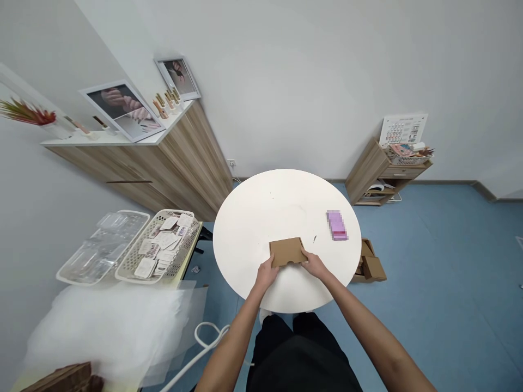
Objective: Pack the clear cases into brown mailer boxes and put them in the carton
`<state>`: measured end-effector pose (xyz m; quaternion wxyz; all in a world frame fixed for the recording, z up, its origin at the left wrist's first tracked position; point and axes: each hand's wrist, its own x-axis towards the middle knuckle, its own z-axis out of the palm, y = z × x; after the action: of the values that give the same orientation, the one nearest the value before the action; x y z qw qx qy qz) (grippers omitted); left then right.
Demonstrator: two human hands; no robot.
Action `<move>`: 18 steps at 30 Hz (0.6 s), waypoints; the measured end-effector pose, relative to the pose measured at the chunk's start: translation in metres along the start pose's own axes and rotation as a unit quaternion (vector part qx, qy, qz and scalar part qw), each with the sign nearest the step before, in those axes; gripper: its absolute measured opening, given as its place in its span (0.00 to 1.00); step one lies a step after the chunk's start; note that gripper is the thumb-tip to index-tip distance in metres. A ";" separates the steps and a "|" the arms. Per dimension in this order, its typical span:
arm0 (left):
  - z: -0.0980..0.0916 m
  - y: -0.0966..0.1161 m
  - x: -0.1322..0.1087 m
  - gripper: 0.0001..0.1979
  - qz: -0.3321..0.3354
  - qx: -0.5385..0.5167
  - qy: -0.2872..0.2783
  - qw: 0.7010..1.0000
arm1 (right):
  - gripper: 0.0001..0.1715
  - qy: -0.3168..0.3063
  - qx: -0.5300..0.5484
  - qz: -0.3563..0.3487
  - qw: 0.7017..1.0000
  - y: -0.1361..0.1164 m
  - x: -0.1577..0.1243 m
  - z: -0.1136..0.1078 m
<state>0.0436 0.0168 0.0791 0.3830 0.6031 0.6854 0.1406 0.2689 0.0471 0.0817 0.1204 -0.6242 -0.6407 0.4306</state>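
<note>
A flat brown cardboard box [288,251] is at the near middle of the round white table [253,207]. Its lid looks closed, with a small notch along the near edge. My left hand [267,271] grips the box at its near left corner. At the near right corner, my right hand [314,264] holds it with the thumb on top. The fingers under the box are hidden. To the right on the table lies a purple item [337,225], blurred into blocks. A small dark mark or object [314,239] lies between it and the box.
At left, a white basket of cards [157,247] stands beside a basket of clear plastic pieces [104,247]. White translucent sheets [110,326] lie nearer. An open cardboard box [370,264] sits on the floor at right. A wooden cabinet [196,158] and small shelf unit [376,174] stand behind.
</note>
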 end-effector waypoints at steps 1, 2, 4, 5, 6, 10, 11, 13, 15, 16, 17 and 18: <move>-0.013 0.007 0.004 0.29 -0.013 0.013 -0.011 1.000 | 0.29 -0.016 0.001 -0.003 1.000 -0.009 0.004 -0.010; -0.024 0.013 0.009 0.26 -0.020 0.023 -0.016 0.999 | 0.24 -0.027 0.000 -0.008 1.000 -0.017 0.008 -0.020; -0.044 0.021 0.018 0.19 -0.026 0.028 -0.019 0.999 | 0.13 -0.045 -0.007 -0.017 0.999 -0.034 0.016 -0.037; -0.052 0.024 0.024 0.16 -0.029 0.030 -0.020 0.999 | 0.10 -0.054 -0.013 -0.014 0.998 -0.041 0.020 -0.043; -0.058 0.026 0.029 0.14 -0.034 0.032 -0.023 0.999 | 0.10 -0.065 -0.021 -0.005 0.998 -0.047 0.024 -0.048; -0.073 0.030 0.047 0.13 -0.057 0.048 -0.038 0.997 | 0.15 -0.119 -0.057 0.063 0.989 -0.064 0.041 -0.058; -0.075 0.031 0.051 0.13 -0.060 0.054 -0.039 0.996 | 0.15 -0.130 -0.061 0.076 0.987 -0.066 0.046 -0.059; -0.077 0.034 0.058 0.13 -0.064 0.068 -0.041 0.995 | 0.13 -0.148 -0.063 0.099 0.982 -0.071 0.056 -0.061; -0.078 0.036 0.065 0.14 -0.064 0.083 -0.042 0.994 | 0.11 -0.168 -0.062 0.122 0.976 -0.075 0.066 -0.064; -0.078 0.037 0.068 0.14 -0.063 0.091 -0.042 0.993 | 0.11 -0.177 -0.062 0.131 0.973 -0.077 0.071 -0.065; -0.078 0.038 0.071 0.15 -0.060 0.098 -0.043 0.992 | 0.10 -0.184 -0.063 0.138 0.971 -0.078 0.075 -0.067; -0.078 0.038 0.073 0.15 -0.058 0.105 -0.043 0.992 | 0.10 -0.188 -0.065 0.143 0.970 -0.079 0.079 -0.069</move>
<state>0.0181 0.1147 0.1298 0.3541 0.6048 0.7130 0.0201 0.2464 0.1580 0.1482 -0.1059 -0.6238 -0.5827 0.5100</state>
